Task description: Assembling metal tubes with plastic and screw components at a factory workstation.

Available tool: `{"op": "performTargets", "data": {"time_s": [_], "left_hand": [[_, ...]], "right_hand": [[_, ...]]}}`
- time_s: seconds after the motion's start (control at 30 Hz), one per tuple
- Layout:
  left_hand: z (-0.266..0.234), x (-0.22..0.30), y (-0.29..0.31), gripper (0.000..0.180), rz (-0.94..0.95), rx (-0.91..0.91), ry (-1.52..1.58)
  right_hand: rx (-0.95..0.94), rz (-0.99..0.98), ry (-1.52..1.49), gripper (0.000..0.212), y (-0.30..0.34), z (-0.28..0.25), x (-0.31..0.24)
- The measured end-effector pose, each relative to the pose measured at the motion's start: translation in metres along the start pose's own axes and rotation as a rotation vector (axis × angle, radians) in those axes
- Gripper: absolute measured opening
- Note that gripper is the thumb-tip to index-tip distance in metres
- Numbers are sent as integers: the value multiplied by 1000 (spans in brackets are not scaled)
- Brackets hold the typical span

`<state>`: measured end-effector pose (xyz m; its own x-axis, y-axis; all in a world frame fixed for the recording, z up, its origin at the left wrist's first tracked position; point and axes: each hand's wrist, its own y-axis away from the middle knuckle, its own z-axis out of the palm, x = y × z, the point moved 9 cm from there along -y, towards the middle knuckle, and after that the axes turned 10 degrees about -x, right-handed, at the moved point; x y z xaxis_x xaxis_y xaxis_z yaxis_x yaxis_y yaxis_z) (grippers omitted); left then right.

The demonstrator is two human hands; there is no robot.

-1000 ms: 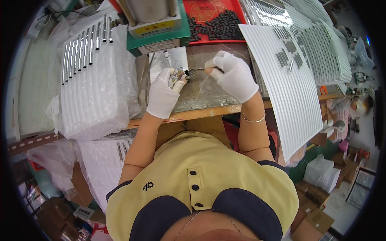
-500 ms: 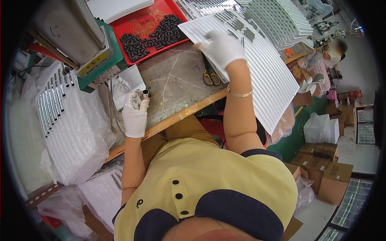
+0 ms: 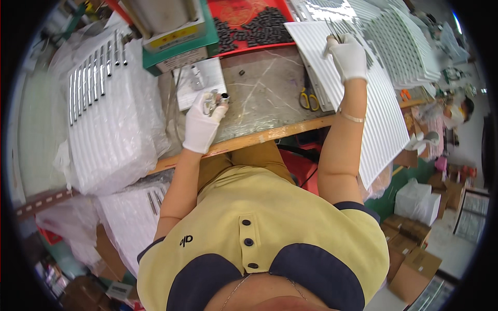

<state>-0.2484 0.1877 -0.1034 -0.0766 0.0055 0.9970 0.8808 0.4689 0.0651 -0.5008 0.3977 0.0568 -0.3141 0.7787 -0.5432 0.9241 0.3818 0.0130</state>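
Tubes (image 3: pixel 223 97), short, shiny metal, held in left hand (image 3: pixel 202 124).
Right hand (image 3: pixel 348 59) narrow at slim pins (image 3: pixel 337 36) over ridged white sheet (image 3: pixel 381 124); can't tell if gripping.

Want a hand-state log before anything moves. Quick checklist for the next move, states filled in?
1. Left hand has hold of the shiny metal pieces: ok, they sit within its grasp.
2. Right hand has a firm grip on the thin grey pieces: cannot tell, they show at its fingertips, over the ribbed white sheet.
3. Scissors apart from both hands: ok, they lie beside the sheet.
4. No loose parts on the tabletop: not ok, a small dark piece lies there.
5. Black parts available in the red tray: ok, many there.
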Motion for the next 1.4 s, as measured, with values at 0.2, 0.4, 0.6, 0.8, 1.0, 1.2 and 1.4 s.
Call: {"op": "performTargets", "data": {"time_s": [0.2,0.4,0.6,0.8,1.0,1.2,1.4], "left_hand": [[5,18,8,21,47,7,43],[-12,6,16,21,114,64,2],[-15,-1,18,21,45,73,105],[-13,-2,15,22,16,33,121],[-14,-2,18,22,-17,56,143],[-12,26,27,18,184,51,50],[-13,39,33,15,275,72,62]], "right_hand": [[-341,-239,-693,21,54,112,-51],[-759,37,-1527,16,29,194,-16],[-764,106,-1449,18,22,216,-3],[-764,37,-1012,14,25,214,-7],[-901,-38,-1349,13,44,215,-13],[-797,-61,-1256,15,52,205,-8],[-780,-82,-1074,18,58,183,-7]]}}
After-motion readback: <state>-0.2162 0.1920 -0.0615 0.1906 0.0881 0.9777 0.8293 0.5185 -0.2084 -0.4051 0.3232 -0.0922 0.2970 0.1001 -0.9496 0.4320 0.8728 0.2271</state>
